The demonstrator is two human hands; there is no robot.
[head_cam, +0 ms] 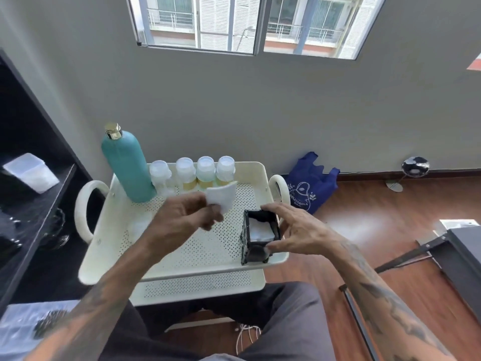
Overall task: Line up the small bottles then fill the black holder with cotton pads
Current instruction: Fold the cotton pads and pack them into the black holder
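**Loading a cotton pad into the black holder**

The left hand (187, 217) pinches one white cotton pad (221, 198) between thumb and fingertips, raised above the white perforated tray (182, 259). To its right and a little lower, the right hand (291, 230) steadies the black holder (257, 254), fingers curled round the far rim and thumb on the near wall. White pads already lie inside the holder. Beyond the left hand's grip, four small bottles (205, 170) stand in a row along the far tray wall, beside a tall teal bottle (127, 165); the lining-up appears done. To do this step well, judged from the layout: carry the pad across level, square its edges to the holder's opening, and lower it flat onto the stack. The right hand should hold the holder upright, fingers clear of the opening.
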